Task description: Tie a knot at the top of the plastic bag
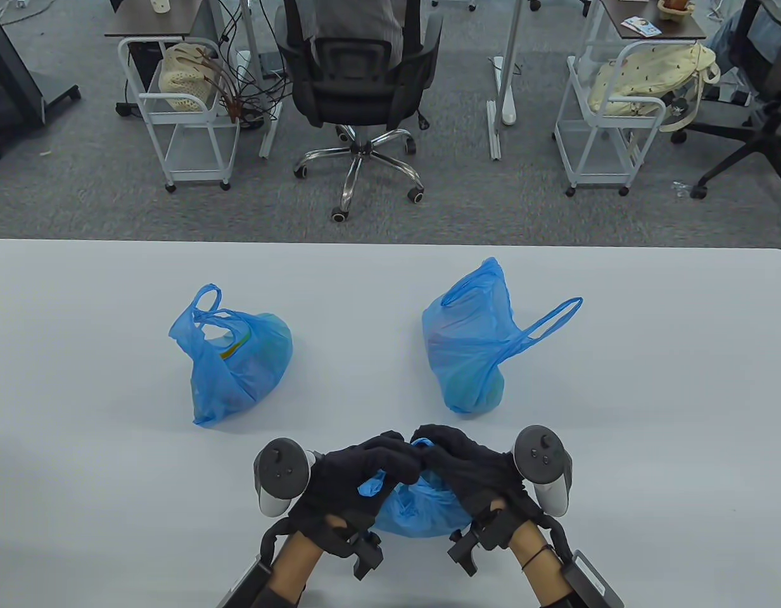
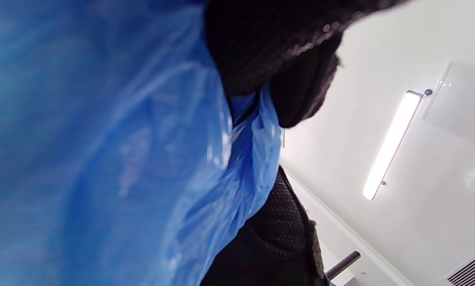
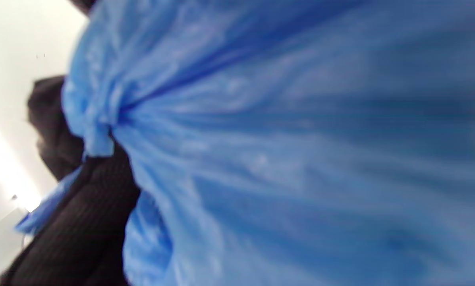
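Both hands (image 1: 422, 472) pinching near bag's (image 1: 415, 513) top

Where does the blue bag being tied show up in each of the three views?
Table view: the blue bag sits at bottom centre, between the left hand and right hand, which grip its top.
Left wrist view: the bag fills the left half.
Right wrist view: the bag fills most of the picture.
Shared landmark: black gloved fingers on the gathered plastic.
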`<state>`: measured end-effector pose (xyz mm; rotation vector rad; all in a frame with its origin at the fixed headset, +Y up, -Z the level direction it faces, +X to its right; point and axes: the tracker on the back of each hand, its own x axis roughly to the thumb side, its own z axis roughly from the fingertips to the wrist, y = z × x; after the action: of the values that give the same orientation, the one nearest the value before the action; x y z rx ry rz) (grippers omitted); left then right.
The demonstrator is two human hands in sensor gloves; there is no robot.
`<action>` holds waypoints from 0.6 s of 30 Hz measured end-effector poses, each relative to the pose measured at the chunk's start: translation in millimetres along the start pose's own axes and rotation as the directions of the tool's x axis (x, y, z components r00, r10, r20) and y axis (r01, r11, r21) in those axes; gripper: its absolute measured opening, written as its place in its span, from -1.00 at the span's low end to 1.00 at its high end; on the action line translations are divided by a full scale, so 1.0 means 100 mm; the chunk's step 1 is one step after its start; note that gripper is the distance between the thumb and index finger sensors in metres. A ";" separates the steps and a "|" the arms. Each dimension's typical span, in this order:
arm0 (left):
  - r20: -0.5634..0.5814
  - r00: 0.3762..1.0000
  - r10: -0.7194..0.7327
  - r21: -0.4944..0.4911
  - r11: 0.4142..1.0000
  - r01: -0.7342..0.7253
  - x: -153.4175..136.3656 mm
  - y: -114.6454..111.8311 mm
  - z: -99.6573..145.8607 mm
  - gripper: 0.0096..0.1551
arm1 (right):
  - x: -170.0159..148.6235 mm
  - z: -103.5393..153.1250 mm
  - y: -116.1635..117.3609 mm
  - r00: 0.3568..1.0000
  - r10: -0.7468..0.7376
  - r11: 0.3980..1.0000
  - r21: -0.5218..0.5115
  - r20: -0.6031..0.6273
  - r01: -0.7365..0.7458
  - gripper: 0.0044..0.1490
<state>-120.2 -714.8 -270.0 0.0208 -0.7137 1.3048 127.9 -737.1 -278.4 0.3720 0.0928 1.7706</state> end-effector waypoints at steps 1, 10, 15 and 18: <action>-0.004 1.000 0.013 -0.003 1.000 -0.013 -0.01 0.00 0.00 -0.65 | 0.01 0.00 -0.01 1.000 0.001 1.000 -0.019 0.009 -0.001 -0.50; -0.067 0.978 0.199 0.038 0.980 -0.196 -0.06 0.02 0.02 -0.53 | 0.15 0.05 -0.08 0.987 0.087 0.983 -0.174 0.135 -0.063 -0.54; -0.151 0.970 0.191 0.114 0.978 -0.175 -0.13 0.15 0.06 -0.45 | 0.24 0.10 -0.19 0.963 0.150 0.943 -0.326 0.223 -0.071 -0.55; -0.210 0.964 0.161 0.123 0.983 -0.137 -0.20 0.20 0.08 -0.44 | 0.29 0.12 -0.24 0.937 0.243 0.923 -0.358 0.251 -0.144 -0.55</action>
<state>-143.1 -728.9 -281.1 -0.0909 -0.4623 1.4634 148.2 -705.3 -267.8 0.3998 -0.4679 1.8669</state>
